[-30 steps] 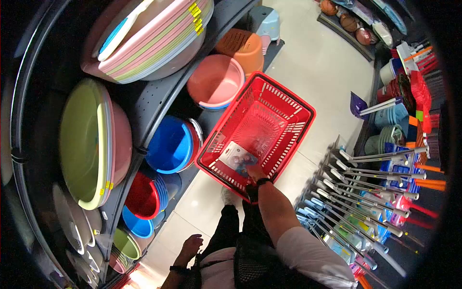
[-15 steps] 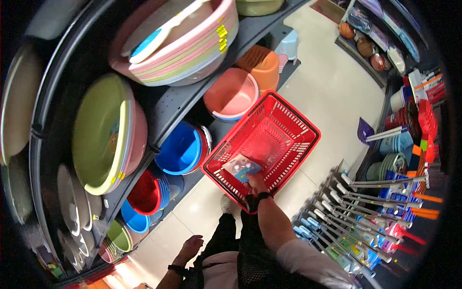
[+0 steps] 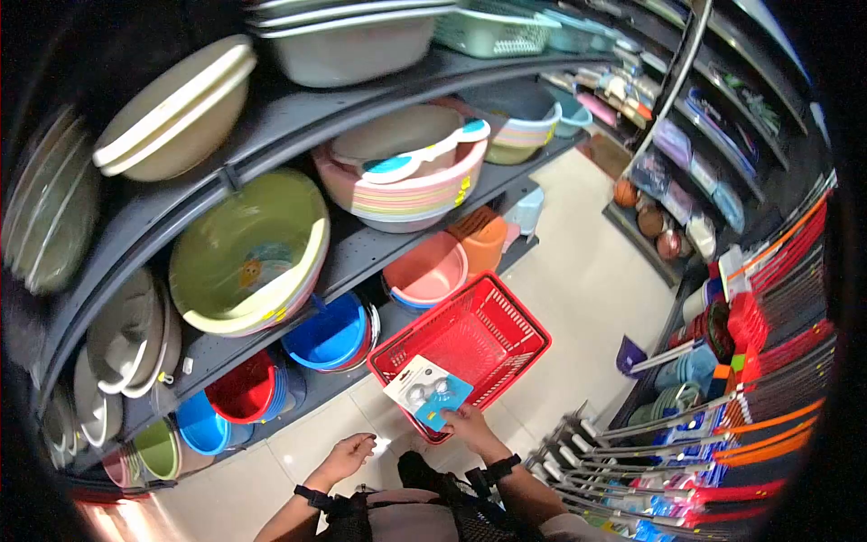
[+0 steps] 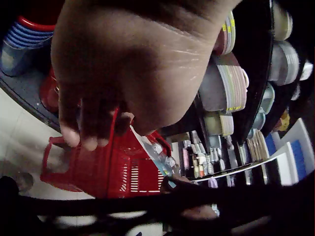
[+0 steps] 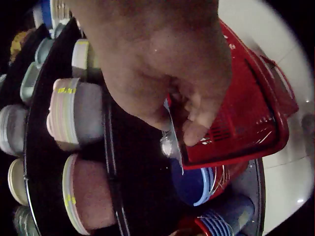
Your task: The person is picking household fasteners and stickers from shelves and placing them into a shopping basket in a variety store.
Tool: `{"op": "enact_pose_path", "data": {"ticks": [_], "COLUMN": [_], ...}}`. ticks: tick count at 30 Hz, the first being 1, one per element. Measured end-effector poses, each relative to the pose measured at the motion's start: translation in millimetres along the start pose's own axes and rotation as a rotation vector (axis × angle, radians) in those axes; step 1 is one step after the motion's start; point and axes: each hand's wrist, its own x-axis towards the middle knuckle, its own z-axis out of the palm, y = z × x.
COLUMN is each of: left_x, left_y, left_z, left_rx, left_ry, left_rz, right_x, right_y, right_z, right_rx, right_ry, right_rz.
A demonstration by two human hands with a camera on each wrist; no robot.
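A blister-packed card (image 3: 428, 392), white at one end and blue at the other, is pinched at its blue corner by my right hand (image 3: 474, 430). Behind and below the card stands the red basket (image 3: 533, 348), its near end partly covered by the card. In the right wrist view my right hand (image 5: 167, 69) holds the card (image 5: 174, 140) edge-on between thumb and fingers. My left hand (image 3: 346, 458) hovers left of the card, holding nothing, fingers relaxed. The left wrist view shows my left hand (image 4: 128, 69) with loose fingers near the basket (image 4: 93, 172), apart from the card (image 4: 150, 147).
Shelves on the left hold a green basin (image 3: 244, 244), pink basins (image 3: 406, 194), a blue bucket (image 3: 327, 339) and a red bucket (image 3: 242, 388). Along the right are long-handled tools (image 3: 650, 461) and a purple dustpan (image 3: 628, 356). Pale floor tiles (image 3: 578, 271) run between.
My right hand has lifted the card from inside the basket toward me. My left hand has come closer to it. The head view has shifted, showing more of the upper shelves.
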Motion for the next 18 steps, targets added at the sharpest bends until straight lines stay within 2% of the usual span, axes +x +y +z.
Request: {"op": "enact_pose_path", "data": {"ticks": [3, 5, 6, 7, 9, 10, 11, 13, 15, 16, 18], "left_x": [-17, -37, -40, -61, -107, -126, -146, -175, -197, -219, -264], "left_y": [8, 6, -20, -39, -61, -81, -87, -102, -143, -164, -201], "left_z": [0, 2, -9, -20, -38, -28, -17, -7, -10, -8, -6], "left_rx": [-0.087, -0.378, -0.453, -0.471, -0.597, -0.717, -0.772, -0.888, -0.949, -0.963, -0.966], "left_ry": [-0.039, -0.111, -0.139, -0.080, -0.124, -0.115, -0.044, -0.032, 0.077, 0.131, 0.228], "left_rz": [0.060, 0.039, 0.069, 0.115, 0.185, 0.200, 0.240, 0.301, 0.378, 0.418, 0.494], "right_x": [-51, -74, -81, -93, -121, -141, -156, -167, -163, -192, -191], "right_y": [-18, -21, -13, 4, 34, 36, 31, 33, 55, 59, 94], "right_z": [25, 41, 60, 82, 125, 129, 131, 142, 168, 190, 205], "right_rx": [-0.017, -0.164, -0.228, -0.266, -0.288, -0.353, -0.418, -0.501, -0.630, -0.678, -0.751], "right_ry": [-0.091, -0.225, -0.293, -0.353, -0.426, -0.481, -0.536, -0.657, -0.731, -0.734, -0.804], "right_rz": [-0.070, -0.084, -0.092, -0.120, -0.136, -0.129, -0.122, -0.133, -0.117, -0.091, -0.084]}}
